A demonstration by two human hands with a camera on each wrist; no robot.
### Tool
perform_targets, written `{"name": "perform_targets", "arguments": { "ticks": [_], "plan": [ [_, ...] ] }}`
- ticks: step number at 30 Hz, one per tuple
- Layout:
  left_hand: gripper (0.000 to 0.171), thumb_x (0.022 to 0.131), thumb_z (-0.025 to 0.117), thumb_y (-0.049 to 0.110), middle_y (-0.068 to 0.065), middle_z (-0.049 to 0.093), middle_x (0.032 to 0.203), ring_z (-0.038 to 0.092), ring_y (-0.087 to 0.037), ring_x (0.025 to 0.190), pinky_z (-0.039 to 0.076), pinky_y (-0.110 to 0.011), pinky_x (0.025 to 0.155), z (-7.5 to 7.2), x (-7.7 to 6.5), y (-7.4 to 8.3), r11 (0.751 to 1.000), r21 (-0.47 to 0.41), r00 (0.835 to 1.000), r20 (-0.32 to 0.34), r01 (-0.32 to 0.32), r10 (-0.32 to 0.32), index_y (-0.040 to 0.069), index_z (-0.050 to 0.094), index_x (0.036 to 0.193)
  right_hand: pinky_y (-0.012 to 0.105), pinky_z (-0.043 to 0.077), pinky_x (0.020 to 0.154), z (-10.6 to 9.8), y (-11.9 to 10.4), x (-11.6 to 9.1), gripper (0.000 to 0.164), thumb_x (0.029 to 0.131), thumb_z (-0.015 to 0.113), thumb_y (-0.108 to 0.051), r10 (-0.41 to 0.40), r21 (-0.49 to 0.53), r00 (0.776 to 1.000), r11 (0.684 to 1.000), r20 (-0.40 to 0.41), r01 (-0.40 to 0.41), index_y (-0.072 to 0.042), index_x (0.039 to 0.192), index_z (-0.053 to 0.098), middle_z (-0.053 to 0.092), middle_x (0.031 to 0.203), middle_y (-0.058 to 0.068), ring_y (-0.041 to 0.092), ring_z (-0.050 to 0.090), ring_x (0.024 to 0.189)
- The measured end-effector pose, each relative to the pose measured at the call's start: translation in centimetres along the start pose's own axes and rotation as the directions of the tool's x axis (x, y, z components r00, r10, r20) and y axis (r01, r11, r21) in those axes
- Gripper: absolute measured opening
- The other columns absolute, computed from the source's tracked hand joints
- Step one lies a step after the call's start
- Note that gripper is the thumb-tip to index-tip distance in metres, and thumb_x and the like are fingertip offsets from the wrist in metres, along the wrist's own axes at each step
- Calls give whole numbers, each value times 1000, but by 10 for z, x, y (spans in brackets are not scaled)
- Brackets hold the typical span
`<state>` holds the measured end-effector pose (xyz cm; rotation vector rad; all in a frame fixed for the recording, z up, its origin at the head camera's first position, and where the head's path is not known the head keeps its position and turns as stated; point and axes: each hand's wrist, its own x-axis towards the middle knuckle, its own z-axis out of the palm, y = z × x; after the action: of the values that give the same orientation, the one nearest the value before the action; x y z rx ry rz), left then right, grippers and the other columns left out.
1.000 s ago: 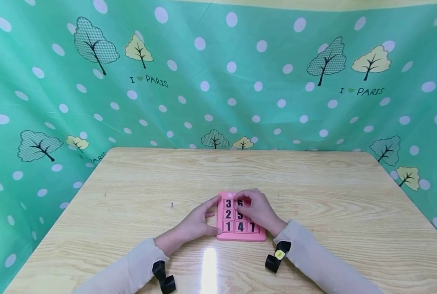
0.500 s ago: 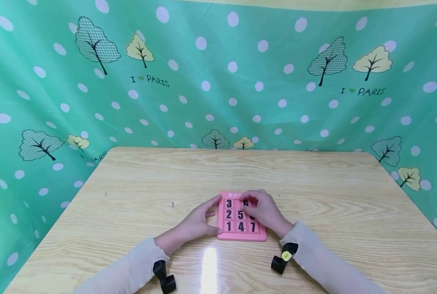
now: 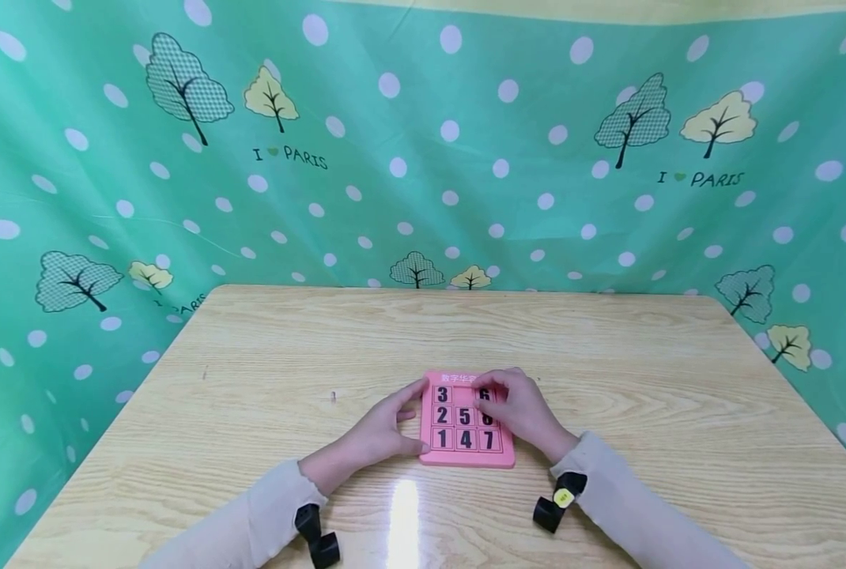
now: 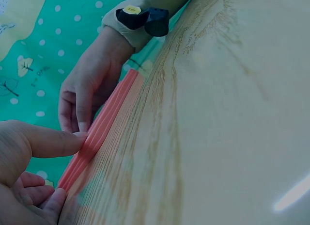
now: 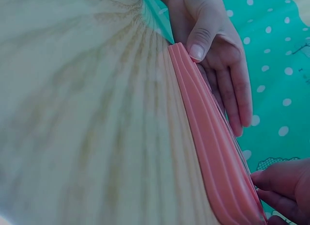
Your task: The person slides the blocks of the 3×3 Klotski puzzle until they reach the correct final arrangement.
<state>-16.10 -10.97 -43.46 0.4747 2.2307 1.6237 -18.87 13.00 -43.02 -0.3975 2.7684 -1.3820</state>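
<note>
A pink sliding number puzzle [image 3: 468, 459] lies flat on the table, its tiles marked with black digits. My left hand [image 3: 373, 428] holds its left side, thumb at the near corner and index finger at the far corner. With thumb and index finger my right hand [image 3: 526, 411] pinches the 6 tile [image 3: 485, 395] in the top row. Left of that tile is a bare slot [image 3: 463, 396], beside the 3 tile [image 3: 442, 395]. My right fingers partly cover the 8 tile [image 3: 488, 419]. Both wrist views show only the puzzle's ridged pink side [image 4: 99, 130], not its tiles.
The wood-grain table [image 3: 266, 340] spreads around the puzzle. A green polka-dot cloth [image 3: 423, 197] hangs behind it. Each wrist carries a small black camera [image 3: 549, 514]. Light glares off the table [image 3: 404, 521] near the front.
My right hand has slid the 6 tile rightward from the top-middle place into the top-right one, baring the middle slot. My left hand has stayed on the puzzle's left side.
</note>
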Motion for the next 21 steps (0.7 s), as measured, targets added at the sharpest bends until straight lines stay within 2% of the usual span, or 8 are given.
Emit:
{"name": "perform_targets", "arguments": {
  "ticks": [15,21],
  "plan": [
    [98,67,75,-2,-16,28,152,38,-38,129,34,-45,109,1,1,-1,1000,6,1000,-2,12,-12,6,23,149,38,45,89,-1,0,-3,23,79,72,-7,31,12,1000,999,-6,-31,-14,100,70,63,104,0,20,50,100],
    [97,67,75,-1,-17,30,150,39,-38,129,34,-45,109,1,1,-1,1000,6,1000,-5,16,-16,5,23,149,37,46,89,0,-4,-2,24,79,74,-9,15,14,1000,1000,-11,-14,-14,102,70,64,104,-1,18,52,100]
  ]
}}
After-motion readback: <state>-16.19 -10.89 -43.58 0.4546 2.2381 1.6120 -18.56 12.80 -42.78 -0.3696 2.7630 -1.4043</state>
